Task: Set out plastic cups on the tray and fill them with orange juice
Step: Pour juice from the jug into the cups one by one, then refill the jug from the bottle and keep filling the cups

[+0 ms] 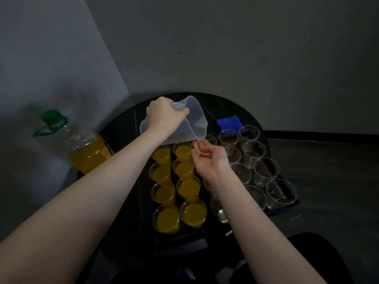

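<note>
My left hand (164, 116) grips the handle of a clear plastic jug (192, 124), tilted with its spout down over the far end of the black tray (180, 235). The jug looks empty of juice. My right hand (209, 156) hovers open, palm up, just under the jug's lip, holding nothing. Two rows of several clear cups full of orange juice (188, 188) fill the tray's left side. Several empty clear cups (266, 170) stand in rows on its right side; my right forearm hides some of them.
A large juice bottle (82, 146) with a green cap, roughly half full, stands at the left edge of the round black table (223, 103). A blue cloth (229, 123) lies behind the empty cups. Grey walls close in behind and to the left.
</note>
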